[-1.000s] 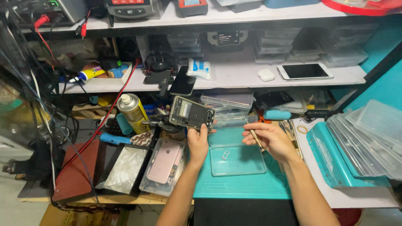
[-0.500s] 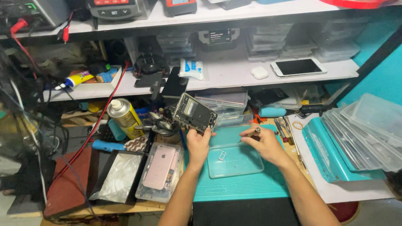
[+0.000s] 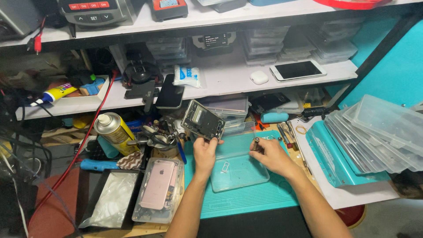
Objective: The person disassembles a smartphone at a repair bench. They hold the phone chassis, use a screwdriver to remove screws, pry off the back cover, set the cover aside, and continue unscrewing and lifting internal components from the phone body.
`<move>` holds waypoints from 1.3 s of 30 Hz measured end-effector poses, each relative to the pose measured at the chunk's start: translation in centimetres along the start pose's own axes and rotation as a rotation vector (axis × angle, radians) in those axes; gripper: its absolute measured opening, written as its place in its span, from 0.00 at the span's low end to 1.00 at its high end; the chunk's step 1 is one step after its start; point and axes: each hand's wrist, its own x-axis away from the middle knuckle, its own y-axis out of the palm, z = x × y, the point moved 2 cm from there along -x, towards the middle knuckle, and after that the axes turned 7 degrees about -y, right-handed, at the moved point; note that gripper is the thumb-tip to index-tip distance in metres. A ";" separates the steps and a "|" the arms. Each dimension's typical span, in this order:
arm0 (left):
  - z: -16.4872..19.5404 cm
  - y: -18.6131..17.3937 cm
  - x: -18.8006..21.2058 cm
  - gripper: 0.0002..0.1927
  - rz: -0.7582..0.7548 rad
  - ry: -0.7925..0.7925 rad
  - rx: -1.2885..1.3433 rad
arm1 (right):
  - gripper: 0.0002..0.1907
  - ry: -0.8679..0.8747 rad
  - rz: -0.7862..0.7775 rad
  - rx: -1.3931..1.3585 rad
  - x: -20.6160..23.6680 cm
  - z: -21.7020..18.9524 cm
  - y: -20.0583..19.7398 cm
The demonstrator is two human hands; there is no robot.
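Since half a second ago the right hand (image 3: 269, 155) has come a little closer to the clear plastic tray (image 3: 240, 169), and the opened phone frame (image 3: 203, 120) stays lifted in the left hand (image 3: 205, 153) at almost the same tilt. Left hand grips the lower edge of this frame with the fingers, holding it above the back part of the tray. Right hand is closed around a thin screwdriver (image 3: 256, 143), its dark handle end standing up over the tray edge.

Below lies a teal work mat (image 3: 246, 200) on a crowded bench; a small white part rests inside the tray. To the left a pink phone (image 3: 157, 184) lies in another clear box, beside a black tray with a plastic bag (image 3: 109, 198). Behind them stands a yellow spray can (image 3: 111, 131) with white cap, and a blue-handled tool lies near it.

On the white shelf (image 3: 220, 83) above are a white packet with blue print (image 3: 186, 76), a dark phone, a small white case and a white phone (image 3: 298, 69) with dark screen. At the right, clear flat boxes (image 3: 379, 132) are stacked over a teal box
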 end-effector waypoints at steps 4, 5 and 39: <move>-0.5 -0.2 0.1 0.07 0.032 0.029 -0.014 | 0.08 -0.014 0.060 -0.067 0.1 0.5 -0.2; -0.6 -0.3 0.2 0.07 0.053 0.016 -0.068 | 0.08 0.048 0.083 -0.119 0.2 0.7 -0.2; -1.4 -0.9 3.2 0.11 -0.049 0.193 -0.010 | 0.09 -0.055 0.126 -0.115 0.2 -1.4 -0.5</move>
